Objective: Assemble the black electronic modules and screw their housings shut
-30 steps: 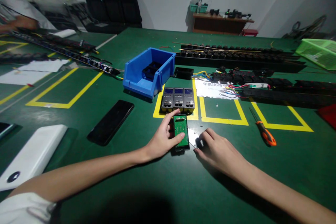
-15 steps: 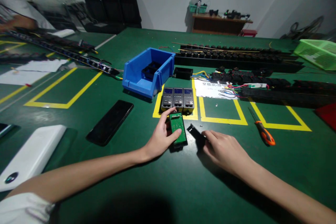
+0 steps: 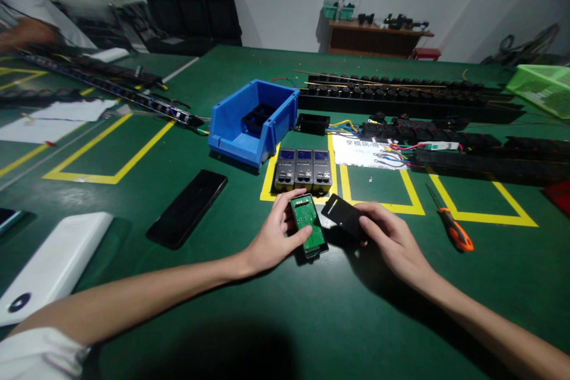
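My left hand grips a small black module with a green circuit board facing up, the thumb lying on the board. To its right, my right hand pinches a flat black cover plate between thumb and fingers. The plate has a slot near its far end and is tilted, its broad face toward me. A narrow gap separates plate and module. Just beyond stand three grey modules side by side, with dark blue screens and ports, on a yellow-taped outline.
A blue bin holding black parts stands behind. On the left lie a black phone and a white power bank. An orange-handled screwdriver lies at right. Wired black strips stretch across the back. Another person's arm shows far left.
My right hand has turned the cover plate so its broad face shows and raised it beside the module. My left hand has tilted the module slightly and shifted it a little right.
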Demonstrator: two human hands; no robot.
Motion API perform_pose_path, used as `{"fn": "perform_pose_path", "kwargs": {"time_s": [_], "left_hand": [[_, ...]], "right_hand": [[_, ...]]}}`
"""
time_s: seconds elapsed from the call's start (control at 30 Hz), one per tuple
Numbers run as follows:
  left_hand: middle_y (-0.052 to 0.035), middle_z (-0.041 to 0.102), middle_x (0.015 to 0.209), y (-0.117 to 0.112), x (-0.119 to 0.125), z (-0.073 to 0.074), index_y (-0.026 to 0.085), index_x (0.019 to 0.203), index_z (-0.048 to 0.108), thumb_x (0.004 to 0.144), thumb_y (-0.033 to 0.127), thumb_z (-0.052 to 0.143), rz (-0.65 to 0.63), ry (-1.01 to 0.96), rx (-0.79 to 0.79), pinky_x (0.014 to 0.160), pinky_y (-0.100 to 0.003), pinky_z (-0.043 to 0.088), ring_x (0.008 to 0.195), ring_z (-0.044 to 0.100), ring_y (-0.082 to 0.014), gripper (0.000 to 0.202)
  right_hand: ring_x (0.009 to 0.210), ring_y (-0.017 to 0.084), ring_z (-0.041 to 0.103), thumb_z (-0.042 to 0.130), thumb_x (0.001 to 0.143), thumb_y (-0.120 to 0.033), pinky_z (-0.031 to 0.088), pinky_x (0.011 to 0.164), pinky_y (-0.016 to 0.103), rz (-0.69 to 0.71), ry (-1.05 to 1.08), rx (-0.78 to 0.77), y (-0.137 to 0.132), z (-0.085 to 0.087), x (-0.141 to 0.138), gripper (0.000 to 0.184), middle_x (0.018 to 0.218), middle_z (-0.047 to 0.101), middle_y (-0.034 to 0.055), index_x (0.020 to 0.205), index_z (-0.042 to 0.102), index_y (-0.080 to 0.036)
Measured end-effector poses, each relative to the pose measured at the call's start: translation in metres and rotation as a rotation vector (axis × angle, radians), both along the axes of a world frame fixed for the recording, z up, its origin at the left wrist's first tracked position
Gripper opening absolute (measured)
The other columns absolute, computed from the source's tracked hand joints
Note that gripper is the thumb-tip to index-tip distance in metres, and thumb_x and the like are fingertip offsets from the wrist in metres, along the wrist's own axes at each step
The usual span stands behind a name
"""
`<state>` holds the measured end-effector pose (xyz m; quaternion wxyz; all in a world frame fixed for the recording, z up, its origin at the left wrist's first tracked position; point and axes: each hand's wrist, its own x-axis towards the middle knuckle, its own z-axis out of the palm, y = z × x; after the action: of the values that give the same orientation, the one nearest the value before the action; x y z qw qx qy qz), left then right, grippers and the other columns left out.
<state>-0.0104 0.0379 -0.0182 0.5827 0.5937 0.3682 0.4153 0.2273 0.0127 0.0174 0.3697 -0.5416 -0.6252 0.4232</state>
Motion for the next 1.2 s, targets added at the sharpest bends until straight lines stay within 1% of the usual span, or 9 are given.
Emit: {"fn": "perform_pose_path", "kwargs": {"time_s": [0.17,0.3,0.43,0.53,0.63,0.7,0.87,1.0,1.2], "left_hand": [[-0.0095,0.042,0.130,0.003,-0.003,0.004,0.026,0.130,0.046,0.078,0.028,0.069,0.016,0.174,0.140,0.096,-0.038,0.052,0.122,0.049,-0.0254,0.057],[-0.0116,0.048,0.133,0.007,-0.007,0.004,0.024,0.132,0.045,0.086,0.031,0.059,-0.068,0.159,0.078,0.096,-0.041,0.051,0.122,0.051,-0.0276,0.048],[-0.0125,0.043,0.144,0.013,-0.014,0.002,0.022,0.142,0.034,0.089,0.022,0.049,-0.217,0.065,0.055,0.105,-0.045,0.043,0.132,0.044,-0.0292,0.056],[-0.0113,0.039,0.148,0.021,-0.018,0.004,0.023,0.146,0.029,0.085,0.016,0.052,-0.300,0.165,0.153,0.110,-0.046,0.038,0.136,0.039,-0.0286,0.065],[-0.0111,0.040,0.147,0.028,-0.022,0.009,0.023,0.144,0.034,0.080,0.013,0.058,-0.381,0.287,0.369,0.116,-0.047,0.028,0.137,0.037,-0.0279,0.069],[-0.0122,0.044,0.143,0.030,-0.023,0.012,0.022,0.142,0.037,0.078,0.016,0.063,-0.416,0.318,0.450,0.114,-0.047,0.031,0.135,0.039,-0.0283,0.070],[-0.0137,0.054,0.126,0.030,-0.022,0.012,0.021,0.130,0.049,0.077,0.027,0.069,-0.400,0.335,0.439,0.093,-0.040,0.050,0.117,0.053,-0.0263,0.057],[-0.0109,0.060,0.112,0.030,-0.020,0.010,0.020,0.117,0.057,0.073,0.032,0.074,-0.346,0.355,0.490,0.091,-0.040,0.048,0.107,0.056,-0.0252,0.048],[-0.0093,0.059,0.110,0.029,-0.020,0.011,0.019,0.115,0.054,0.070,0.034,0.077,-0.353,0.409,0.500,0.091,-0.039,0.048,0.104,0.057,-0.0238,0.053]], "right_hand": [[0.066,0.014,0.063,0.058,0.090,-0.035,0.052,0.053,0.024,-0.081,0.438,-0.211,0.002,-0.004,-0.004,0.026,0.084,0.062,0.0001,0.114,0.057,-0.027],[0.060,0.009,0.059,0.065,0.086,-0.032,0.047,0.050,0.018,-0.144,0.518,-0.236,0.000,-0.006,-0.005,0.028,0.078,0.059,-0.0021,0.113,0.060,-0.026],[0.060,0.009,0.057,0.069,0.082,-0.031,0.046,0.054,0.020,-0.175,0.508,-0.214,-0.002,-0.011,-0.001,0.025,0.075,0.060,-0.0021,0.105,0.062,-0.024],[0.060,0.010,0.055,0.072,0.079,-0.030,0.044,0.055,0.022,-0.195,0.422,-0.161,-0.002,-0.014,0.002,0.032,0.073,0.060,-0.0026,0.108,0.061,-0.025],[0.060,0.011,0.052,0.076,0.075,-0.029,0.042,0.054,0.022,-0.207,0.359,-0.120,-0.002,-0.017,0.003,0.039,0.075,0.058,-0.0033,0.110,0.059,-0.026],[0.063,0.012,0.052,0.079,0.071,-0.029,0.042,0.054,0.023,-0.210,0.338,-0.084,-0.002,-0.017,0.002,0.040,0.084,0.058,-0.0020,0.106,0.059,-0.026],[0.073,0.016,0.055,0.077,0.072,-0.031,0.045,0.061,0.026,-0.178,0.221,0.069,-0.004,-0.017,0.002,0.029,0.087,0.058,0.0008,0.095,0.060,-0.023],[0.078,0.018,0.057,0.069,0.080,-0.031,0.047,0.065,0.028,-0.105,0.126,0.259,-0.009,-0.020,0.006,0.021,0.088,0.058,0.0032,0.096,0.058,-0.023],[0.090,0.023,0.060,0.069,0.078,-0.022,0.049,0.077,0.039,0.159,0.096,0.542,-0.012,-0.029,0.009,0.032,0.094,0.061,0.0066,0.106,0.052,-0.024]]}}
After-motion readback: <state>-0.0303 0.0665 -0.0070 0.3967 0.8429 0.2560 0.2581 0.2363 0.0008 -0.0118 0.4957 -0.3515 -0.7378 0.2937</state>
